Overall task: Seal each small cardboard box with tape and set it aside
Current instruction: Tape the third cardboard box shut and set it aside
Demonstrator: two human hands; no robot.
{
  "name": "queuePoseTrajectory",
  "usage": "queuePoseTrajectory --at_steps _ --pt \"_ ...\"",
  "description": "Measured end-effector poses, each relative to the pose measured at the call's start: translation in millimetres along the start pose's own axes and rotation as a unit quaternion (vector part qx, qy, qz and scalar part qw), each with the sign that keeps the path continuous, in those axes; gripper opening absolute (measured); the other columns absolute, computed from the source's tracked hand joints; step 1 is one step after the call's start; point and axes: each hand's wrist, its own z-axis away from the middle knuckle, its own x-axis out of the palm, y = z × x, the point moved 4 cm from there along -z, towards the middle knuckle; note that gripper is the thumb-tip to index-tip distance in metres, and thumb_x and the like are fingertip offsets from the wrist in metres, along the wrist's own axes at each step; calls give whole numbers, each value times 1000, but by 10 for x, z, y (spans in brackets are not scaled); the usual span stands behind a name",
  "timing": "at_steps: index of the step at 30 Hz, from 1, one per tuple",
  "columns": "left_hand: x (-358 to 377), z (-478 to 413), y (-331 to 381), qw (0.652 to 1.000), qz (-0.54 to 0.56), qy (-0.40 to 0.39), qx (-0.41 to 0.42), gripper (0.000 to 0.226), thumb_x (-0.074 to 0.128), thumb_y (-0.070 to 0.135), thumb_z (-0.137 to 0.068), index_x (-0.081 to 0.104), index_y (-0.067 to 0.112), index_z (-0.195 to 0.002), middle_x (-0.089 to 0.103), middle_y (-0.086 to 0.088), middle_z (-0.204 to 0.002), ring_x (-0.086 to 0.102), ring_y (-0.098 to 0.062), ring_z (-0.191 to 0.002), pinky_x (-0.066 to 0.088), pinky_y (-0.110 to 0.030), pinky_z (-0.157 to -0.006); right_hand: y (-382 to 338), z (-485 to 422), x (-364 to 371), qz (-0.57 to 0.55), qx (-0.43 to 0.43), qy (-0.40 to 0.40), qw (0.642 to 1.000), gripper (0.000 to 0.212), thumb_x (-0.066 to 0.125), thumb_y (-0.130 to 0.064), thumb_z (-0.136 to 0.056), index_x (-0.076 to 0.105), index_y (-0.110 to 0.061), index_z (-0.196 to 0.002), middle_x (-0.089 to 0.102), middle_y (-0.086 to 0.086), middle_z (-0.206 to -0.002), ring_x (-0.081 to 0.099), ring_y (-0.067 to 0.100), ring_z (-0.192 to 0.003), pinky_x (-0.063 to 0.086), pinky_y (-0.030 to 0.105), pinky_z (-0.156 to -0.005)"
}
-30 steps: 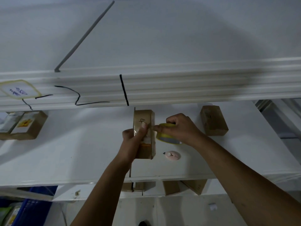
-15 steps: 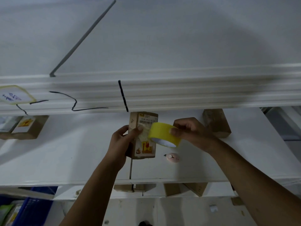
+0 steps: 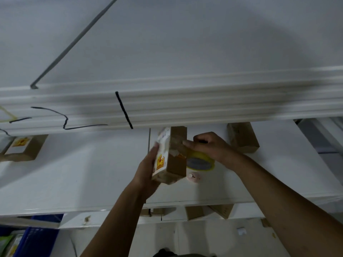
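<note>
— Where's the box?
— In your left hand (image 3: 148, 169). The small cardboard box (image 3: 176, 158) stands upright above the white table (image 3: 92, 173), with your thumb across its labelled side and the other fingers hidden behind.
— And my right?
— Your right hand (image 3: 211, 147) curls over the yellow tape roll (image 3: 201, 162), forefinger stretched onto the box's brown face.
— Around me?
— A pink cutter (image 3: 194, 177) lies just below the roll. A second box (image 3: 241, 140) sits behind your wrist, and a labelled box (image 3: 24, 148) is far left. The stacked white boards (image 3: 185, 104) overhang and hide your box's top.
</note>
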Motion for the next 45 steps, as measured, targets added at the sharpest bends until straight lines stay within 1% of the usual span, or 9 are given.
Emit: queuePoseTrajectory --at_steps 2,7,12,19,26,30,33,38,45 --pt "-15 -41 45 982 -168 61 56 65 42 63 -98 72 11 -122 77 -19 -111 75 -37 -101 62 -38 -78 34 -13 -9 26 -11 17 999 60 80 -54 -82 44 -11 -62 26 8 -64 32 20 -60 28 28 -57" --pt "173 -34 59 978 -205 7 42 65 60 76 -87 73 25 -125 77 -7 -117 74 -24 -106 60 -38 -84 87 -77 53 116 -20 12 993 77 70 -74 -71 46 -1 -62 32 7 -61 37 15 -59 30 32 -62" --pt "116 -5 65 999 -5 -14 33 50 68 53 -90 73 20 -128 71 -23 -124 70 -35 -105 58 -45 -83 42 63 -112 -64 -57 -55 995 56 67 -45 -94 68 10 -80 65 23 -70 64 22 -72 50 31 -78" --pt "183 70 -101 984 137 -117 7 87 75 61 -84 50 14 -153 52 -29 -150 57 -42 -126 55 -50 -93 316 0 -148 125 40 1 991 71 77 -78 -64 38 -20 -48 27 1 -53 38 12 -46 36 27 -53" --pt "53 -15 -48 996 -39 -81 20 86 58 75 -87 57 13 -146 64 -24 -139 64 -40 -126 55 -52 -100 497 -55 -160 162 41 14 986 73 77 -77 -66 36 -19 -48 25 -2 -51 33 10 -46 30 26 -53" --pt "-38 -151 57 990 -106 48 75 48 72 46 -93 71 7 -123 74 -23 -120 74 -37 -107 63 -47 -83 544 -43 -268 122 29 -8 992 81 68 -85 -71 45 -7 -59 32 2 -61 39 13 -58 30 31 -63" --pt "-139 -262 27 991 -60 92 74 36 67 36 -99 73 4 -115 74 -25 -114 74 -37 -101 63 -44 -79 616 -34 -372 87 -6 -34 996 56 72 -68 -79 48 -23 -56 32 -7 -61 37 10 -59 27 34 -65" --pt "-186 -435 -230 991 -13 120 57 32 69 31 -98 75 3 -111 75 -24 -111 73 -37 -100 61 -49 -86 745 -157 -548 380 52 120 916 79 62 -95 -61 30 -22 -56 24 -5 -51 34 14 -46 27 32 -54" --pt "-240 -680 -370 962 -164 199 94 50 61 56 -99 66 20 -134 73 -8 -117 71 -25 -106 62 -44 -92 1055 -182 -214 460 5 198 866 77 51 -84 -83 74 -14 -105 77 8 -88 72 30 -85 55 40 -80"
